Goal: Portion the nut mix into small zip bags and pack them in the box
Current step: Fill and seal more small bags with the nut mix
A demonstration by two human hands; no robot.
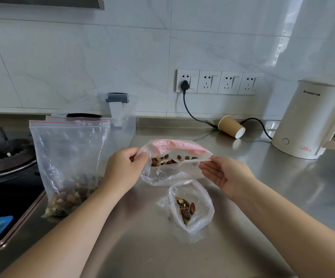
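A small zip bag with a pink strip (pixel 174 173) hangs open above the steel counter, with a few nuts inside. My left hand (pixel 124 169) pinches its left rim. My right hand (pixel 224 175) holds a white plastic spoon (pixel 184 162) by its handle, the bowl inside the bag among the nuts. A second small bag (pixel 192 205) with some nuts lies open on the counter just below. The large zip bag of nut mix (pixel 70 163) stands at the left. Behind it is the clear plastic box (pixel 122 125) with a grey latch.
A gas hob (pixel 6 157) sits at the left edge of the counter. A paper cup (pixel 230 127) lies on its side at the back, beside a black cable. A cream electric kettle (pixel 311 119) stands at the right. Wall sockets (pixel 218 82) are behind.
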